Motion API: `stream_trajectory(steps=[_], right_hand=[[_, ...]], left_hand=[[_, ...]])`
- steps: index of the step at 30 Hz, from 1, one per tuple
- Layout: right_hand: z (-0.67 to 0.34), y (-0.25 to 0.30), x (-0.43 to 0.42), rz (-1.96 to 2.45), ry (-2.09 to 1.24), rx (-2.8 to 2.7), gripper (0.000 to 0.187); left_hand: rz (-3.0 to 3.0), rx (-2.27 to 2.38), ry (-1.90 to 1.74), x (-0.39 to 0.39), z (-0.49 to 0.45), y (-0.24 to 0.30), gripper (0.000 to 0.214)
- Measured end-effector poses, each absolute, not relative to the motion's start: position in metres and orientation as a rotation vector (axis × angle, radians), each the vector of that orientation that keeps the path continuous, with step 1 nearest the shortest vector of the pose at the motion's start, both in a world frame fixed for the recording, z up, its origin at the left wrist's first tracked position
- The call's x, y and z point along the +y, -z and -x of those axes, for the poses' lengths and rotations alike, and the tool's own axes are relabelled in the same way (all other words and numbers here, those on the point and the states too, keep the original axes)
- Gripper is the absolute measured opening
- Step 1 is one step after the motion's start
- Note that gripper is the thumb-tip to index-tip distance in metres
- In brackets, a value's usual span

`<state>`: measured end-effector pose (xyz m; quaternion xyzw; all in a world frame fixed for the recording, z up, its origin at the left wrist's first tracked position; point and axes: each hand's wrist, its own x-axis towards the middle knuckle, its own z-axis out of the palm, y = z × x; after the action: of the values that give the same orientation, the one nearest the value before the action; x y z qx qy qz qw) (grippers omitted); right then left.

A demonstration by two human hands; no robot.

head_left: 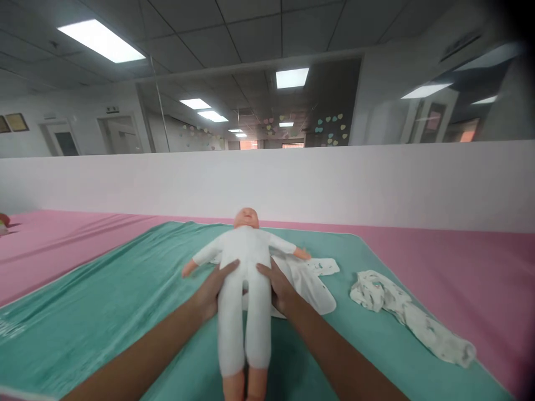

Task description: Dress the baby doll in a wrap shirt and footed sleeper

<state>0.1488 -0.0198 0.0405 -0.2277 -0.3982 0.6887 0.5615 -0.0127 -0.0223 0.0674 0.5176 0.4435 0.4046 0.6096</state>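
A baby doll (244, 278) with a white cloth body lies on its back on a teal mat (104, 312), head away from me and arms spread. My left hand (215, 289) grips its left side at the waist. My right hand (278, 287) grips the other side. Both hands wrap round the doll's trunk. A white printed garment (311, 281) lies spread under and beside the doll, to the right.
A second crumpled white printed garment (412, 314) lies on the mat at the right. The mat rests on a pink surface (460, 267) bounded by a low white wall (334, 184) behind. A small red object (3, 220) sits at the far left.
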Motion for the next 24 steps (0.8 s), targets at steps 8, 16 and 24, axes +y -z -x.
stream_trajectory(steps=[8,16,24], right_hand=[[-0.224,-0.004,-0.041,0.767,-1.559,-0.827,0.066],[-0.233,0.0,-0.02,0.92,-1.562,-0.869,0.061],[-0.268,-0.037,-0.009,1.627,-0.697,-1.484,0.038]], left_hand=[[-1.274,0.934,-0.678,-0.009,-0.042,-0.017,0.066],[-1.712,1.23,-0.708,0.025,-0.037,-0.015,0.05],[-2.563,1.341,-0.644,0.064,0.015,0.01,0.035]])
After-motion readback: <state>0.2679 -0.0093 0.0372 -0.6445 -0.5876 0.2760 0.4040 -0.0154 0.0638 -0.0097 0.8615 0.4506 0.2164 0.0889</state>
